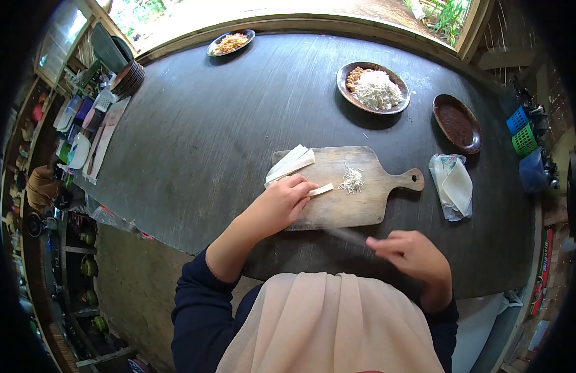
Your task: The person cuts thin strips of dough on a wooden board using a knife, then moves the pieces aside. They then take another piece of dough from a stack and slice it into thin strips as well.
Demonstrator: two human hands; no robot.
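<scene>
On board (362, 212), pins strip (323, 190) with left hand (283, 200), presumably for steadiness; near right, grips blurred knife (349, 237) in right hand (413, 252).

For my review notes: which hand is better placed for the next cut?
Probably the right hand: it grips the blurred knife, while the left hand holds the white strip on the cutting board.

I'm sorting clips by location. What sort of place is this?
Probably a kitchen or other food-preparation space: pale strips and fine shreds lie on a wooden cutting board, a plate beyond holds a heap of shreds, and brown dishes are stacked at the left of the table.
</scene>
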